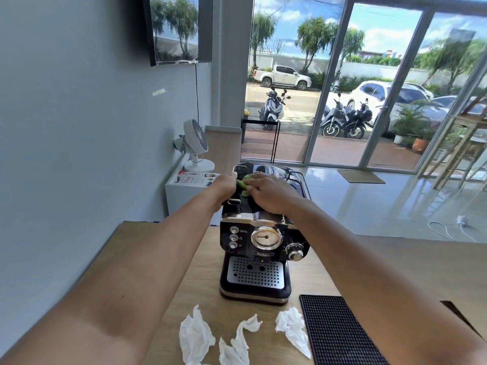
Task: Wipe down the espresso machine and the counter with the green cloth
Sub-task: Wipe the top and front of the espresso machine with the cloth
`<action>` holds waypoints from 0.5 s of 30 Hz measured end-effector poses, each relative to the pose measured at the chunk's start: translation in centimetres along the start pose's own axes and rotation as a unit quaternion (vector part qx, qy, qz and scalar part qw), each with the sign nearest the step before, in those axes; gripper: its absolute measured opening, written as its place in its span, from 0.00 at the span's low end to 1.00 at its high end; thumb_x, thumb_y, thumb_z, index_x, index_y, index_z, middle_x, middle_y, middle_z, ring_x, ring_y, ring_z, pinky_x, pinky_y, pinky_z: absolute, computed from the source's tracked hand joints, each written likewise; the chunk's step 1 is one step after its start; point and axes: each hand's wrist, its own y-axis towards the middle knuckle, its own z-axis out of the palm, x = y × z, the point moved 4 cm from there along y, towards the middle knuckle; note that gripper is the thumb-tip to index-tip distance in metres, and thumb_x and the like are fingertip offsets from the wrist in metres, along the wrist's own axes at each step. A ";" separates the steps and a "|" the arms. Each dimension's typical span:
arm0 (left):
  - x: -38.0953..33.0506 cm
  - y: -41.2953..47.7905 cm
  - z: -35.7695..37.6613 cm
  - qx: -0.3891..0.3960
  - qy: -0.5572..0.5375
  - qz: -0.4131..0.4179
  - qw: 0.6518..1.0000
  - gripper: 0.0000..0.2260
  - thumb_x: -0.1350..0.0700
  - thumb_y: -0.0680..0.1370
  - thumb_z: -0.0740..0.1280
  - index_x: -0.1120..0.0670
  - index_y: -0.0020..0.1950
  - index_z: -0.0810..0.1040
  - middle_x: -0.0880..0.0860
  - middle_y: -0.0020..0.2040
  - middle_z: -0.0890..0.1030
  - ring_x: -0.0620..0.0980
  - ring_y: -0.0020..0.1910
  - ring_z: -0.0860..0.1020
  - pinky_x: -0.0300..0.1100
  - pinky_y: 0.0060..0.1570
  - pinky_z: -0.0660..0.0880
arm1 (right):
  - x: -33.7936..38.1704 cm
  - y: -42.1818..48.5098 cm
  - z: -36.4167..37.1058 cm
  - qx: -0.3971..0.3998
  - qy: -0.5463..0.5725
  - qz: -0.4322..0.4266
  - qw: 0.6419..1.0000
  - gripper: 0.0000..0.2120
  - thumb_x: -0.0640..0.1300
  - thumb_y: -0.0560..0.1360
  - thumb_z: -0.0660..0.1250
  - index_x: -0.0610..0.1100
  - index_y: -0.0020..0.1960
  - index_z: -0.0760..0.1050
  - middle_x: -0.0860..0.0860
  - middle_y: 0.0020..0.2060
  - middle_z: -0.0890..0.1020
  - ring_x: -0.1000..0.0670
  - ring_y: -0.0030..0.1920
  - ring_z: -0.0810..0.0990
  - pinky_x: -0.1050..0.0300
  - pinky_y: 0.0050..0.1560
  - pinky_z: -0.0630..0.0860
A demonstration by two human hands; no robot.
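A black and chrome espresso machine [259,248] stands on the wooden counter [200,280], its dial and drip tray facing me. Both arms reach over its top. My right hand [268,192] presses the green cloth [243,185] flat on the machine's glossy top; only a small green patch shows beside the fingers. My left hand [225,187] rests on the top's left edge, touching the cloth's left side. Whether it grips the cloth or only steadies the machine is unclear.
Three crumpled white tissues [196,335] lie on the counter in front of the machine. A black rubber bar mat [334,330] lies at the front right. A white fan [196,148] stands on a low white cabinet behind the counter, by the wall.
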 end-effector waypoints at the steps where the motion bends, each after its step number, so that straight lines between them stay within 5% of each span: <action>1: -0.1 -0.2 0.0 -0.003 0.013 0.002 1.000 0.24 0.46 0.83 0.53 0.61 0.72 0.68 0.58 0.71 0.69 0.57 0.69 0.69 0.47 0.69 0.65 | 0.4 -0.7 0.2 0.000 -0.015 -0.013 1.000 0.20 0.53 0.83 0.53 0.56 0.73 0.69 0.58 0.75 0.66 0.51 0.74 0.64 0.50 0.72 0.60; 5: -0.4 -0.8 0.0 -0.015 0.058 0.010 0.998 0.22 0.49 0.83 0.53 0.62 0.71 0.69 0.59 0.72 0.69 0.58 0.70 0.68 0.47 0.68 0.64 | -0.1 -5.4 -0.4 0.000 0.032 -0.078 0.996 0.18 0.52 0.83 0.55 0.57 0.70 0.72 0.61 0.73 0.69 0.56 0.73 0.67 0.49 0.74 0.62; 8: -0.5 -1.5 0.1 -0.011 0.089 0.027 0.996 0.18 0.55 0.84 0.52 0.63 0.67 0.71 0.61 0.68 0.72 0.57 0.64 0.71 0.47 0.64 0.66 | -0.2 -8.7 0.2 -0.075 0.038 -0.124 0.989 0.17 0.49 0.83 0.57 0.52 0.70 0.74 0.57 0.71 0.72 0.54 0.72 0.68 0.47 0.74 0.63; 11: -0.4 -1.6 0.2 -0.004 0.114 0.042 0.993 0.17 0.59 0.83 0.51 0.65 0.66 0.72 0.63 0.67 0.73 0.55 0.58 0.73 0.49 0.62 0.69 | 1.6 -10.2 2.1 -0.148 -0.067 -0.190 0.968 0.20 0.47 0.81 0.54 0.48 0.69 0.75 0.50 0.70 0.75 0.48 0.73 0.69 0.45 0.75 0.62; 15: -0.6 -1.6 0.0 -0.016 0.129 0.030 0.991 0.19 0.54 0.83 0.53 0.64 0.68 0.71 0.61 0.68 0.73 0.58 0.66 0.72 0.47 0.65 0.68 | 5.8 -9.2 3.2 -0.199 -0.199 -0.253 0.926 0.22 0.40 0.74 0.54 0.42 0.61 0.81 0.44 0.61 0.81 0.42 0.62 0.79 0.47 0.70 0.67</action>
